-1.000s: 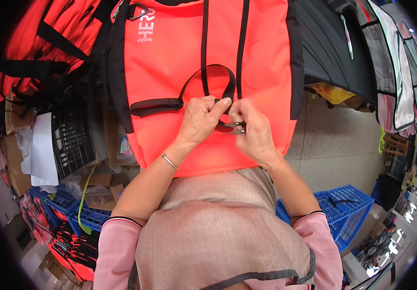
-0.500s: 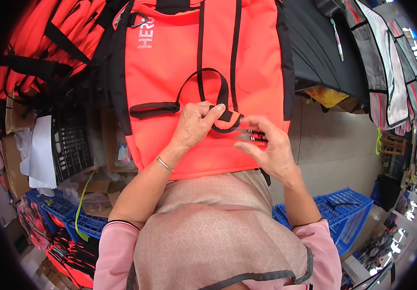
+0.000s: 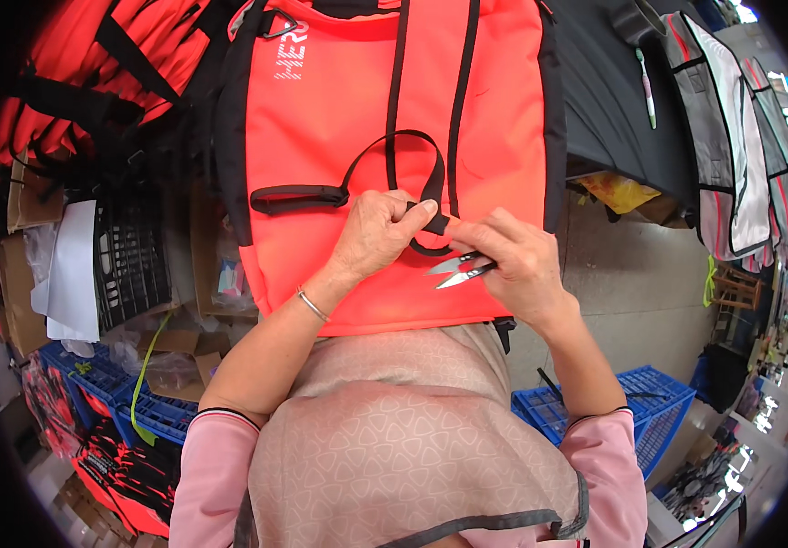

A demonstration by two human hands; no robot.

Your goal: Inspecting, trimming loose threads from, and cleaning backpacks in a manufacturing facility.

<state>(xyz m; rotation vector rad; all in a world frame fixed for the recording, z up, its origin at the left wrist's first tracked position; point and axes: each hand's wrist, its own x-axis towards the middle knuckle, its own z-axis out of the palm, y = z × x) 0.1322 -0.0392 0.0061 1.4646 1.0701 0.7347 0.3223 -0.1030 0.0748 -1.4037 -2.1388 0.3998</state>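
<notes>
left hand pinched the black strap loop; right hand closed on thread snips, blades parted. strap looked limp, light; best gripped near its end.

The backpack lies before the person; crates stand right, boxes left, bags hang far right.

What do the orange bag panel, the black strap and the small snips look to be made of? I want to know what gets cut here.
Orange bag panel: smooth, faintly glossy, probably coated synthetic fabric. Black strap: flat, matte band that loops limply, likely woven webbing, pinched by the left hand. Small snips in the right hand: bright silvery pointed blades, apparently metal.
</notes>
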